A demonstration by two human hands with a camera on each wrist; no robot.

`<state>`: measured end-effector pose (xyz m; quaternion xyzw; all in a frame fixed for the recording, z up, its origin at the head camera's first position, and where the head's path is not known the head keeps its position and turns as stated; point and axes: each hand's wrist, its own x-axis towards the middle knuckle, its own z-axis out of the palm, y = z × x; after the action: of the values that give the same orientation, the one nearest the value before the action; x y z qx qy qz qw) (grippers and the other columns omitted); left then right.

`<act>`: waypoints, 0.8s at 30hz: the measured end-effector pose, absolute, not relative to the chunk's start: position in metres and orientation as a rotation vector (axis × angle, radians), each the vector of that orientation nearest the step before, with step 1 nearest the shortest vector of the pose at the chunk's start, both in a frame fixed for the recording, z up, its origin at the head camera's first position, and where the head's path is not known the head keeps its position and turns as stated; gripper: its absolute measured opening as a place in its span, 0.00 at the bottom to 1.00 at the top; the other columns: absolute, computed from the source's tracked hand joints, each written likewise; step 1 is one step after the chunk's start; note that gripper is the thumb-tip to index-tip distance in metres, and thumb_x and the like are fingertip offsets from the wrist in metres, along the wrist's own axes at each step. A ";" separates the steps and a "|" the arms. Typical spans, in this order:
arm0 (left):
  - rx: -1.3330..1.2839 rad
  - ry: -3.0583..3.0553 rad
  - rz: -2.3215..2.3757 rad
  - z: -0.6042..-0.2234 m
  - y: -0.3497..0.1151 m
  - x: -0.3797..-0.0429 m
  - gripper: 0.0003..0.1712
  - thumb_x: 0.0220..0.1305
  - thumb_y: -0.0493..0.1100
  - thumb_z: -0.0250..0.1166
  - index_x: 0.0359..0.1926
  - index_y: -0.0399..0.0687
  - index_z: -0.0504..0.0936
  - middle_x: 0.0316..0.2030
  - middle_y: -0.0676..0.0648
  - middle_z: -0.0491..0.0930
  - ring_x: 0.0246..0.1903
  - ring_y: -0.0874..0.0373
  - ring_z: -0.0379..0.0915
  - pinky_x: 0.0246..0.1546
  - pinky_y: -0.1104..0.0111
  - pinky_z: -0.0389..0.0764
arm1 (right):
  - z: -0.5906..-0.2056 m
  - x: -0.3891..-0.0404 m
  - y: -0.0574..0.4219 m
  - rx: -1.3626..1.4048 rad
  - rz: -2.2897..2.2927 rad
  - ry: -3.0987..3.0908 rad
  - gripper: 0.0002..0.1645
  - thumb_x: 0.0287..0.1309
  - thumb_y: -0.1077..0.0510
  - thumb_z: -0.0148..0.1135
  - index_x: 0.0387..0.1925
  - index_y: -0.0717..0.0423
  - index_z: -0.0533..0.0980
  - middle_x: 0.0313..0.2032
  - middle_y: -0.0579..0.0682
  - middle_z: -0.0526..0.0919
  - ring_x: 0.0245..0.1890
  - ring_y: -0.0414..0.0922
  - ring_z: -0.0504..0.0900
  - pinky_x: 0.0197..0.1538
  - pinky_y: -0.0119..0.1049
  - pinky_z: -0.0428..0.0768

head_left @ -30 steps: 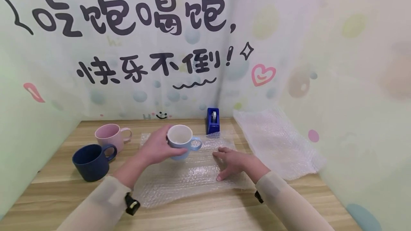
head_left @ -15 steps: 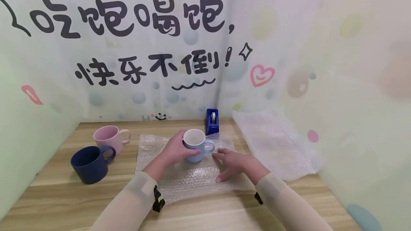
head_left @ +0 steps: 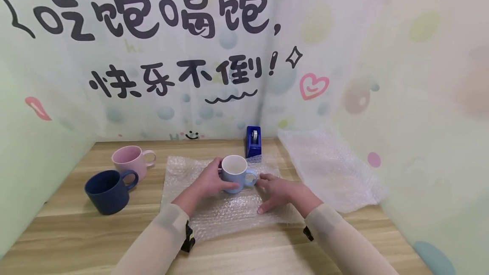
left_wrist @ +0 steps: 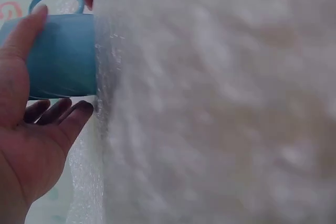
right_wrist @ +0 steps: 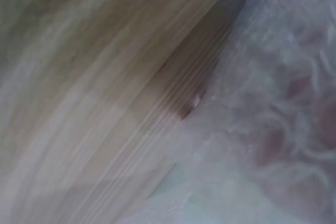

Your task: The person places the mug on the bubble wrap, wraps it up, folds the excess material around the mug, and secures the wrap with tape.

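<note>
1. The left hand (head_left: 208,181) has its fingers clamped round the pale blue mug (head_left: 234,178), thumb on the near side.
2. That mug stands upright on a sheet of bubble wrap (head_left: 223,216), between both hands' fingers, its handle (head_left: 251,178) pointing toward the right ones.
3. The right hand (head_left: 279,191) has its fingers apart, down on the sheet just beside the handle.
4. Left of the left fingers, a pink mug (head_left: 131,164) and dark blue mug (head_left: 108,194) stand on the bench (head_left: 244,256).
5. A tape dispenser (head_left: 253,144) stands beyond the fingers.

Lt-blue mug (head_left: 235,176), wht inside; pink mug (head_left: 131,164); navy mug (head_left: 108,195); brn woodgrain tbl (head_left: 76,241).
</note>
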<state>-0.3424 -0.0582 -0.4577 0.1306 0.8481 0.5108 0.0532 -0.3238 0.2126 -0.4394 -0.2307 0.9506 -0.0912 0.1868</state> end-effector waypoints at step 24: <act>0.496 2.549 1.556 -0.467 -0.069 -0.336 0.51 0.56 0.40 0.86 0.78 0.38 0.72 0.70 0.33 0.81 0.69 0.33 0.80 0.71 0.47 0.82 | -0.428 -0.326 0.215 -0.780 -0.272 2.648 0.57 0.66 0.35 0.75 0.82 0.62 0.65 0.82 0.68 0.65 0.81 0.70 0.66 0.81 0.66 0.67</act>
<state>-0.3359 -0.0691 -0.4667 0.1637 0.8406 0.5131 0.0569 -0.3259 0.2151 -0.4277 -0.2765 0.9385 -0.0965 0.1830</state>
